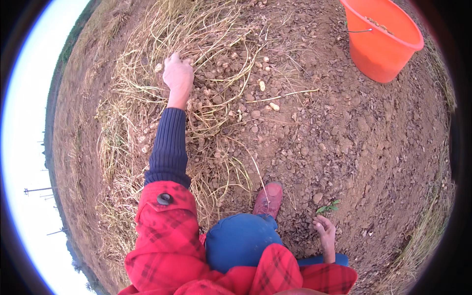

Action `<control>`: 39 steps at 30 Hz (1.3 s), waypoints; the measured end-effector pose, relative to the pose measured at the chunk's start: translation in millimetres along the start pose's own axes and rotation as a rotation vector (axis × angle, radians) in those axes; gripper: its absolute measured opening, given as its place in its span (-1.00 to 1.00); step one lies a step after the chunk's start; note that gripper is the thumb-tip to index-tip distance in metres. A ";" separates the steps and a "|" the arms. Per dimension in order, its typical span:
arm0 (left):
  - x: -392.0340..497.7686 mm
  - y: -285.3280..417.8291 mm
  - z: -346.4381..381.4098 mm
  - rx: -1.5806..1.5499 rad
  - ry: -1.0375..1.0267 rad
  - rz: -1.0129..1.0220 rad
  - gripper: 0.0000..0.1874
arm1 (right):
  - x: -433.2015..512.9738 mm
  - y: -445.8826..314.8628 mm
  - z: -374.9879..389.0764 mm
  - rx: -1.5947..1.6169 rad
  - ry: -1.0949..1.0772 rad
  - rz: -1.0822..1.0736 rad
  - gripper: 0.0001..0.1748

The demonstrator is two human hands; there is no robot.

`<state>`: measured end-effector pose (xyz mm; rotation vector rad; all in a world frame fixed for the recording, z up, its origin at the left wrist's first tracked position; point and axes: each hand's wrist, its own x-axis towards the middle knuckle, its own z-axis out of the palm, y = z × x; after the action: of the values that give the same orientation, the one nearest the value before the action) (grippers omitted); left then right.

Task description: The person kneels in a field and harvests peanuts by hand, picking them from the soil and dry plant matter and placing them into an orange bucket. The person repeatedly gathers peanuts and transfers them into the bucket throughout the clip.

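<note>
My left hand (pixel 179 75) reaches out over a heap of dry peanut plants (pixel 217 44). Its fingers are bent down among the stems, and their tips are hidden, so any grip on a plant or pod does not show. Beside that hand lies a pale peanut pod (pixel 158 67). Clusters of pods (pixel 223 65) hang on the roots just to its right. My right hand (pixel 325 234) hovers low by my leg, half curled with no visible object in it. Just beyond its fingers grows a small green weed (pixel 328 207).
An orange bucket (pixel 381 55) with a wire handle stands at the upper right, some peanuts (pixel 379 25) inside. Loose pods (pixel 262 86) lie on the crumbly brown soil (pixel 346 147). My shoe (pixel 268 199) rests at the heap's near edge. Dry grass (pixel 424 239) lines the right side.
</note>
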<state>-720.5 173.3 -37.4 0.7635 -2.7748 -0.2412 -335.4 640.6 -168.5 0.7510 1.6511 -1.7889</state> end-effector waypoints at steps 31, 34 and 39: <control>20.4 -34.4 9.6 0.170 -0.119 0.265 -0.70 | 12.6 33.3 15.0 0.108 0.191 -0.233 -0.71; 8.5 -26.4 -1.1 0.179 -0.076 0.347 -0.69 | 12.3 35.8 13.7 0.141 0.193 -0.251 -0.72; -10.1 -29.5 -26.0 -0.253 -0.117 0.416 -0.75 | 13.5 35.7 11.9 0.176 0.170 -0.270 -0.72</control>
<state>-690.6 151.2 -21.2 0.1086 -2.8519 -0.5525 -318.0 626.1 -201.5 0.8068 1.7916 -2.1328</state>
